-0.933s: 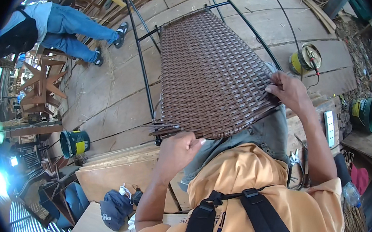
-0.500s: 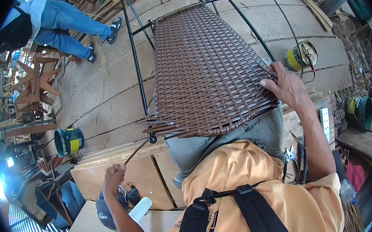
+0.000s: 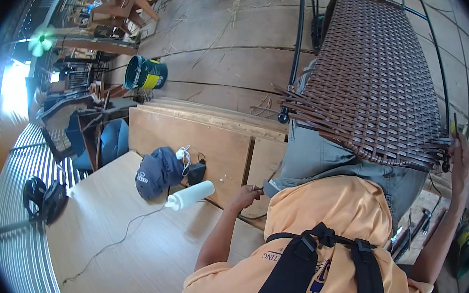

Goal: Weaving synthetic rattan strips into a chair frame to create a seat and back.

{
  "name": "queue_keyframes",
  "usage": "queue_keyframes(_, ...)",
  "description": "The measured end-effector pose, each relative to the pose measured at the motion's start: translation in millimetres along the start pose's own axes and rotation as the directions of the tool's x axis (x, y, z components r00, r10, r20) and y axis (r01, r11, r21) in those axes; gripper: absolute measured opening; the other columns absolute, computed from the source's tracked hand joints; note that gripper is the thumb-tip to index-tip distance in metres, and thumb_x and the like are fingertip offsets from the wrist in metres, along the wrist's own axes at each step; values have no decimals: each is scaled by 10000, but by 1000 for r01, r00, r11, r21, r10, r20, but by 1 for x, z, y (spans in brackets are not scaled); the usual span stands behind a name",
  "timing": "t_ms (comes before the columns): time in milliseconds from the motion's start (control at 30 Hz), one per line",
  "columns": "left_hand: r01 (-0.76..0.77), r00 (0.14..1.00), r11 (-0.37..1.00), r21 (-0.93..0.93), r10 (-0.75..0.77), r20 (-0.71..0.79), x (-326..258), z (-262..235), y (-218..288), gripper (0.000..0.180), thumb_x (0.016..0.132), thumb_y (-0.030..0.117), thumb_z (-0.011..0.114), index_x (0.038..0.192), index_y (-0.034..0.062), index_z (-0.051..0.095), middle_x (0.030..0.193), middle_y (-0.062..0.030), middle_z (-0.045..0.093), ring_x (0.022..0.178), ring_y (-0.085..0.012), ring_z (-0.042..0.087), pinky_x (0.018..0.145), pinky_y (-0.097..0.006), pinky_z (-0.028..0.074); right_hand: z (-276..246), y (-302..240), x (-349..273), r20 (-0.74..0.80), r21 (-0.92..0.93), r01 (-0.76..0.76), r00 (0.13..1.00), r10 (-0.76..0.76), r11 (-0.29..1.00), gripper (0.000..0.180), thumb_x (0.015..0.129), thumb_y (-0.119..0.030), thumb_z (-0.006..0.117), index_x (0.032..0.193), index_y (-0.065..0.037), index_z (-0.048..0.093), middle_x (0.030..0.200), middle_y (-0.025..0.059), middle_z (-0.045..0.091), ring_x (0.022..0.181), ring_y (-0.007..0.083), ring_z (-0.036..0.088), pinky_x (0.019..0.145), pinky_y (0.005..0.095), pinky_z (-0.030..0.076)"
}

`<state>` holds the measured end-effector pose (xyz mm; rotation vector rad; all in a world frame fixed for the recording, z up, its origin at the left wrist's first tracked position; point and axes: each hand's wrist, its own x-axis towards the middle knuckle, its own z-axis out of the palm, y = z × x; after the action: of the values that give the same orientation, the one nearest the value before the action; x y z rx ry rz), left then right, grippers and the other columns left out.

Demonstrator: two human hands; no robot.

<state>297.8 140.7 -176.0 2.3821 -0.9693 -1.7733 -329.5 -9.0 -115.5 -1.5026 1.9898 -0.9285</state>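
Observation:
A brown wicker panel [image 3: 377, 75] on a black metal frame [image 3: 298, 45] leans over my lap, its loose strand ends sticking out at the near left and right corners. My right hand [image 3: 460, 162] is at the near right corner, its fingers closed on a wicker strand [image 3: 454, 123]; the fingertips are partly hard to make out. Left of my lap, away from the panel, my left hand [image 3: 247, 197] is closed. A flat dark grey piece [image 3: 270, 188] shows beside its fingertips, but I cannot tell what it is or whether the hand grips it.
On the pale board at the left lie a dark cap [image 3: 155, 173], a white bottle [image 3: 190, 195] and a black adapter [image 3: 197, 174]. A green bucket [image 3: 145, 74] stands on the plank floor. Pliers-like tools [image 3: 422, 221] lie by my right side, and another bucket [image 3: 467, 248] stands beyond.
The view has swung left and down, so the panel appears farther right. My left hand has drawn in toward my lap; the strand stretched from it earlier no longer shows. My right hand stays at the panel's corner.

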Motion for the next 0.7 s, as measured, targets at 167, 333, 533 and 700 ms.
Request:
queue_keyframes(167,-19,992,929,370,-27,119,11,17,-7,279,883,282,572,842,26,675,696,-77,644,518,-162,558,490,-302,451,-17,-53,-11,110,-71,-29,993,37,997,322,1000,-156,441,1283,-25,520,916,-7,550,739,62,435,665,204,381)
queue_keyframes(333,-195,981,764,615,154,119,-8,18,19,306,918,251,481,927,-19,626,767,-212,623,763,-314,656,681,-428,521,-23,-95,-30,236,-4,-26,971,26,1000,256,951,-71,499,1195,-48,573,957,-3,581,799,63,466,707,215,407)
queue_keyframes(533,-193,784,833,519,449,-428,-41,-41,111,334,952,336,492,1052,32,587,827,-195,626,744,-323,626,696,-429,471,-34,-122,-52,346,75,-81,937,50,994,130,900,-83,569,1008,-27,615,784,69,603,677,152,588,627,304,478)
queue_keyframes(700,-356,638,553,753,733,-236,-122,-8,252,244,926,235,488,1083,67,571,926,-185,636,787,-370,619,719,-427,488,-23,-108,-56,534,50,109,837,-118,993,106,846,-75,591,932,-18,617,729,117,607,631,192,608,588,316,468)
